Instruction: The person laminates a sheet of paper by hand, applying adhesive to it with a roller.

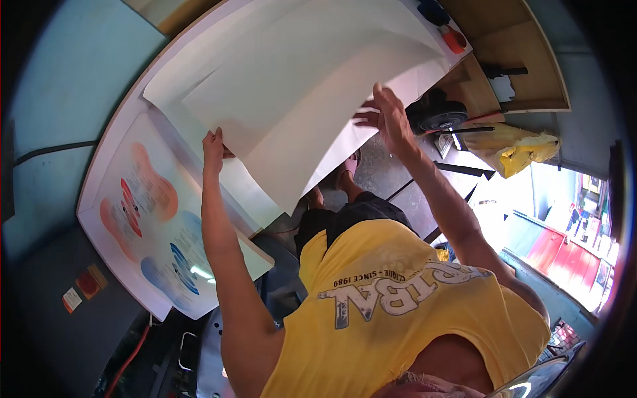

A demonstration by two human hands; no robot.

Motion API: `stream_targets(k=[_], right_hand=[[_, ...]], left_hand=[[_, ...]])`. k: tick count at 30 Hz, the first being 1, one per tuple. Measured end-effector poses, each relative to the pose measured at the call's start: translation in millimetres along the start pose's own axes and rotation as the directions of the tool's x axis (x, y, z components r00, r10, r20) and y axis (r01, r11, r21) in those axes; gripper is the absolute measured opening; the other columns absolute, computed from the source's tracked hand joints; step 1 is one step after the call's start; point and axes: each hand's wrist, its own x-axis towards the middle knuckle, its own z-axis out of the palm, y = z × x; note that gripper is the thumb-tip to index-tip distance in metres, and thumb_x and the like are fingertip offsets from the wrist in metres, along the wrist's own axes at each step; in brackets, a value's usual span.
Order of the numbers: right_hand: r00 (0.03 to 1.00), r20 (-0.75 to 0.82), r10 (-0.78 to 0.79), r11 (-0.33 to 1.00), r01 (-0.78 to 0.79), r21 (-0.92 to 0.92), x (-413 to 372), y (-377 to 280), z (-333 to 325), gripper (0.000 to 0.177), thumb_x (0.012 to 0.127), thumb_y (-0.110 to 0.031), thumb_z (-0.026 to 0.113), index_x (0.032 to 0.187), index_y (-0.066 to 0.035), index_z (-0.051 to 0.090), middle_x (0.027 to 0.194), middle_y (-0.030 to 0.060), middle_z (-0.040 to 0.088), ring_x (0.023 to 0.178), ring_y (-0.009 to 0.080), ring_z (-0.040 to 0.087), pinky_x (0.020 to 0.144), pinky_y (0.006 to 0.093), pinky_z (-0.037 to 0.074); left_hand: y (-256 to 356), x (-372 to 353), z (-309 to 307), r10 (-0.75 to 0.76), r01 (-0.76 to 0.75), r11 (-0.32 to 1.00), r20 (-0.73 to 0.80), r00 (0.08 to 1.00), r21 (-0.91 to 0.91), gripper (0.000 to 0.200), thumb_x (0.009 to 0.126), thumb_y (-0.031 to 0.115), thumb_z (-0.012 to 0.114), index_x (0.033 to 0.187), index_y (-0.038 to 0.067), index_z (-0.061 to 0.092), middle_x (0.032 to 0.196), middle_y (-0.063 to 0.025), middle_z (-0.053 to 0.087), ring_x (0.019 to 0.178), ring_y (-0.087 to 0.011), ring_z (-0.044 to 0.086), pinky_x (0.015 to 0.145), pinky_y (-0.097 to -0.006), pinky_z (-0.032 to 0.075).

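Observation:
A large white sheet [298, 99] curves up off the white table [113, 142], with more white sheets under it. My left hand [213, 149] pinches the sheet's near edge on the left. My right hand [388, 116] holds the same edge further right, fingers spread along the paper and lifting it. A printed poster [152, 219] with orange and blue shapes lies flat on the table, left of my left arm. My yellow shirt fills the lower part of the view.
A red object [454, 38] and a blue one [431, 10] lie at the table's far right end. Beyond are wooden shelves [524, 60], a black wheel [441, 116] and a yellow bag [524, 149]. An orange cable [129, 358] runs along the floor at lower left.

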Motion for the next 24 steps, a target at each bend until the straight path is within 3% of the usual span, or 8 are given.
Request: stream_targets(k=[7, 9, 10, 14, 17, 18, 21, 24], right_hand=[[0.950, 0.243, -0.197, 0.915, 0.267, -0.303, 121.6, 12.7, 40.5, 0.070, 0.104, -0.056, 0.050, 0.153, -0.007, 0.036, 0.135, 0.0235, 0.060, 0.115, 0.0345, 0.067, 0.088, 0.0451, 0.059], [0.871, 0.408, -0.271, 0.669, 0.476, -0.571, 172.0, 41.0, 29.1, 0.070, 0.104, -0.054, 0.050, 0.155, -0.009, 0.036, 0.138, 0.0214, 0.059, 0.120, 0.0341, 0.065, 0.095, 0.0436, 0.057], [0.869, 0.425, -0.253, 0.579, 0.488, -0.653, 181.1, 49.3, 29.6, 0.069, 0.104, -0.054, 0.050, 0.156, -0.010, 0.037, 0.140, 0.0209, 0.059, 0.121, 0.0341, 0.064, 0.098, 0.0430, 0.055], [0.936, 0.328, -0.128, 0.379, 0.351, -0.856, 193.4, 76.2, 35.1, 0.065, 0.103, -0.050, 0.051, 0.156, -0.014, 0.040, 0.148, 0.0190, 0.053, 0.131, 0.0364, 0.056, 0.113, 0.0459, 0.043], [0.910, 0.382, -0.159, 0.092, 0.399, -0.912, 181.0, 92.9, 34.2, 0.062, 0.103, -0.049, 0.051, 0.155, -0.016, 0.042, 0.150, 0.0149, 0.052, 0.136, 0.0365, 0.050, 0.111, 0.0490, 0.043], [0.907, 0.377, -0.185, 0.065, 0.394, -0.917, 180.7, 102.5, 33.0, 0.059, 0.102, -0.048, 0.053, 0.152, -0.017, 0.046, 0.147, 0.0118, 0.055, 0.137, 0.0351, 0.049, 0.106, 0.0514, 0.045], [0.852, 0.440, -0.283, -0.106, 0.429, -0.897, 169.7, 126.0, 27.5, 0.056, 0.100, -0.048, 0.057, 0.147, -0.019, 0.052, 0.147, 0.0103, 0.054, 0.135, 0.0325, 0.050, 0.103, 0.0525, 0.045], [0.859, 0.441, -0.259, -0.174, 0.408, -0.896, 145.2, 138.9, 25.7, 0.057, 0.099, -0.049, 0.058, 0.147, -0.019, 0.053, 0.153, 0.0076, 0.047, 0.142, 0.0290, 0.040, 0.110, 0.0570, 0.034]], left_hand=[[-3.1, 6.1, -11.6, -0.072, 0.073, 0.997, 0.038, 0.997, -0.035, 0.037, 0.109, 0.036, 0.042, 0.113, 0.002, 0.058, 0.090, -0.0159, 0.073, 0.065, -0.0271, 0.075, 0.049, -0.0371, 0.063], [-3.8, 5.5, -9.0, -0.054, 0.056, 0.990, 0.017, 0.998, -0.129, 0.045, 0.110, 0.039, 0.038, 0.121, 0.001, 0.059, 0.095, -0.0168, 0.073, 0.067, -0.0276, 0.075, 0.050, -0.0371, 0.063], [-12.1, 16.0, -17.1, -0.079, 0.078, 0.997, 0.117, 0.990, 0.016, 0.068, 0.108, 0.058, 0.030, 0.137, 0.001, 0.053, 0.107, -0.0181, 0.073, 0.077, -0.0298, 0.076, 0.060, -0.0440, 0.066], [1.4, -4.6, -23.6, -0.180, 0.216, 0.888, 0.125, 0.976, -0.405, 0.098, 0.096, 0.082, 0.013, 0.149, 0.005, 0.043, 0.124, -0.0174, 0.069, 0.102, -0.0344, 0.073, 0.085, -0.0602, 0.059], [12.0, -28.1, -9.7, -0.153, 0.137, 0.898, -0.005, 0.988, -0.419, 0.095, 0.098, 0.081, 0.012, 0.150, 0.007, 0.042, 0.126, -0.0169, 0.069, 0.103, -0.0349, 0.072, 0.086, -0.0552, 0.058], [-0.9, -26.8, -12.3, -0.108, 0.108, 0.881, 0.026, 0.994, -0.460, 0.072, 0.105, 0.065, 0.038, 0.152, 0.010, 0.041, 0.120, -0.0132, 0.070, 0.096, -0.0299, 0.073, 0.082, -0.0471, 0.059], [-15.2, -30.3, -6.2, 0.000, -0.002, 0.985, -0.009, 1.000, -0.172, 0.056, 0.102, 0.031, 0.066, 0.150, 0.010, 0.044, 0.111, -0.0084, 0.071, 0.088, -0.0224, 0.071, 0.076, -0.0406, 0.058], [-18.2, -31.6, -0.5, -0.021, 0.003, 0.959, -0.061, 0.998, -0.283, 0.056, 0.093, 0.002, 0.071, 0.145, 0.009, 0.049, 0.094, -0.0019, 0.068, 0.076, -0.0137, 0.066, 0.067, -0.0305, 0.055]])
